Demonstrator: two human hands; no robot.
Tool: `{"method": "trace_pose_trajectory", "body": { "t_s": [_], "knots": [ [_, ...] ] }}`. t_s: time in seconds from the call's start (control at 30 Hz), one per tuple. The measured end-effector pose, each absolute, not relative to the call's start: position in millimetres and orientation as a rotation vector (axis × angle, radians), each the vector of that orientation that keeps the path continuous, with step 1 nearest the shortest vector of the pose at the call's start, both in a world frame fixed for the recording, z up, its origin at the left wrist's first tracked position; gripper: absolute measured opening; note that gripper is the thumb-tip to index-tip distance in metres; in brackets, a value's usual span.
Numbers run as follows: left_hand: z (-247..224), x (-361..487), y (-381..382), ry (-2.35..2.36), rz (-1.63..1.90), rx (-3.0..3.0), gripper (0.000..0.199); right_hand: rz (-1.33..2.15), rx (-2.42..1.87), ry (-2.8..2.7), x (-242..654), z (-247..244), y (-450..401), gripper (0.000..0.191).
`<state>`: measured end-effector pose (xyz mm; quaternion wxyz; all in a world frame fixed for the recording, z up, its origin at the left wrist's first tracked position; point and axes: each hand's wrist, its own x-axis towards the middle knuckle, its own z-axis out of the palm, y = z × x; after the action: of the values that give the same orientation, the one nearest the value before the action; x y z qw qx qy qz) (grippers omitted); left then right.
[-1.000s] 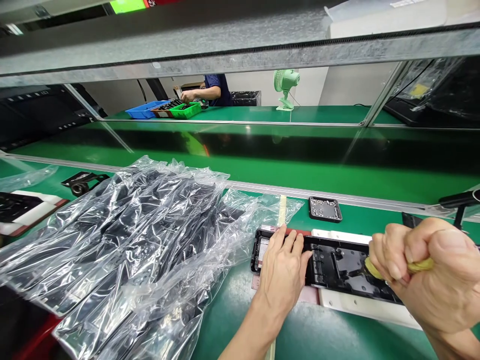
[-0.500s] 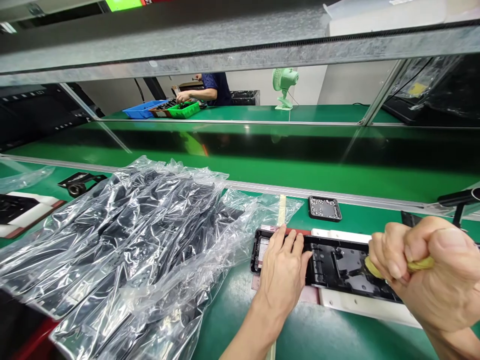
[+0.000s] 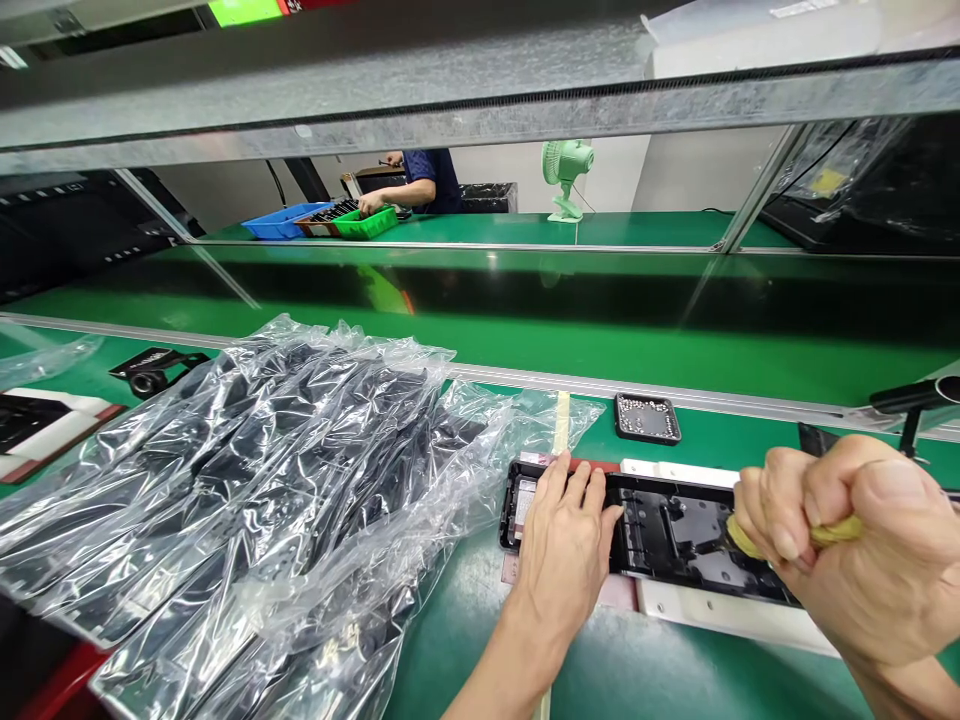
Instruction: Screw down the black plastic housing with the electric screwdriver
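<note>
L hand [image 3: 564,545] flat on black housing [image 3: 679,535]; R hand [image 3: 847,545] fisted round yellow tool [image 3: 742,538]; bagged parts [image 3: 247,500] left.

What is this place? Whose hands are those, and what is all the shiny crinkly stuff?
This picture comes from a camera worn on a person's head, looking down at their own two hands, so there is no robot here. They stand at a long green workbench. The left hand lies flat on a long black plastic part, which sits on a white holder. The right hand is closed in a fist around a yellow tool handle, tip down on the part. The crinkly stuff is a pile of clear plastic bags with more black parts inside. A small black tray behind holds tiny silvery bits, too small to name. Far away, another person works by coloured bins, near a green fan.
</note>
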<state>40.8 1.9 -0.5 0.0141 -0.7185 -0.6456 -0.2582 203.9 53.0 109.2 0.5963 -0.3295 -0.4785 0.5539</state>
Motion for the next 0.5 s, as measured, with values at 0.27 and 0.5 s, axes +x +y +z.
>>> {"method": "trace_pose_trajectory", "body": {
  "t_s": [0.27, 0.5],
  "knots": [
    [-1.2, 40.6, 1.9, -1.995, -0.809, -2.243, 0.034, 1.29, -0.749, -1.132, 204.0, 108.9, 52.8, 0.043],
    [-0.9, 40.7, 2.1, -1.991, -0.798, -2.242, 0.034, 1.29, -0.773, -1.114, 203.0, 110.1, 51.9, 0.043]
  ]
}}
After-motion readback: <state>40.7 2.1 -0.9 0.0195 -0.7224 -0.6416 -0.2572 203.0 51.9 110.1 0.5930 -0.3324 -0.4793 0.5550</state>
